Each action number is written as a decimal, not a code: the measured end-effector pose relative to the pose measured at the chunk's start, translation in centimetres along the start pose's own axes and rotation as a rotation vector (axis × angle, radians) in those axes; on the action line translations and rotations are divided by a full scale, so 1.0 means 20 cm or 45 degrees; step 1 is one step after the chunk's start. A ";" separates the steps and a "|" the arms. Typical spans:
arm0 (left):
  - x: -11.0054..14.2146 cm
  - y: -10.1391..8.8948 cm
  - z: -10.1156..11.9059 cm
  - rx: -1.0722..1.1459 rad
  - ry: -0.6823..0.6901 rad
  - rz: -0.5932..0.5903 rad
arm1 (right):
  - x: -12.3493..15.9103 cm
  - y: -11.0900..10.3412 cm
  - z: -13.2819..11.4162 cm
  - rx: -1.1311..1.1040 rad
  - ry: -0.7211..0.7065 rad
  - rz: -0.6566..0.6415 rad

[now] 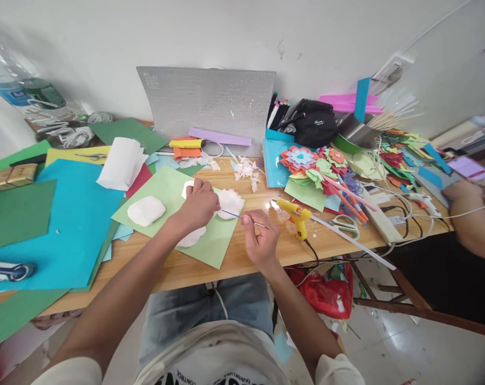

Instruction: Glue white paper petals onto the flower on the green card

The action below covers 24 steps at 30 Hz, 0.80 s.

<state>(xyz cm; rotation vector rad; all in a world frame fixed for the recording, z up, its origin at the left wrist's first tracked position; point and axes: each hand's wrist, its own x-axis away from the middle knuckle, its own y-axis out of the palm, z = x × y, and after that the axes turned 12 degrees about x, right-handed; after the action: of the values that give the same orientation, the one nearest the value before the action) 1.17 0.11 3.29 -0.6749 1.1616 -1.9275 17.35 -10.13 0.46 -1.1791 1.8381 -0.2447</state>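
A light green sheet of paper (168,187) lies on the table, with white paper pieces on it. One white rounded piece (146,211) sits to the left, and another (193,237) is partly under my left wrist. My left hand (202,203) is closed over the sheet, its fingertips at a fringed white piece (230,204); what they pinch is hidden. Between thumb and fingers, my right hand (261,238) grips a thin blue stick (231,214). The stick's far end reaches my left fingertips.
To the right lie a yellow glue gun (296,214), scissors (346,227), paper flowers (302,159) and a power strip (380,216). A white tissue roll (117,163) and blue paper (84,214) are at left. Another person's arm (475,214) rests at the far right.
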 end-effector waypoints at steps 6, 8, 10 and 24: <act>0.01 0.00 0.01 -0.024 -0.014 -0.035 | 0.00 0.01 0.00 0.014 -0.006 -0.019; 0.01 0.01 0.00 -0.033 -0.023 -0.033 | 0.00 0.01 0.00 0.011 -0.006 -0.012; 0.01 0.01 0.00 -0.032 -0.046 -0.035 | 0.00 0.01 0.00 0.006 -0.015 -0.007; 0.02 0.02 0.00 -0.046 -0.120 -0.073 | -0.01 0.01 -0.01 -0.003 -0.100 0.021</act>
<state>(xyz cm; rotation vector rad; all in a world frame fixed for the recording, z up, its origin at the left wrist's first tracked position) 1.15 -0.33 3.07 -0.8175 1.1315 -1.9048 17.00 -9.95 0.54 -1.1588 1.7795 -0.1846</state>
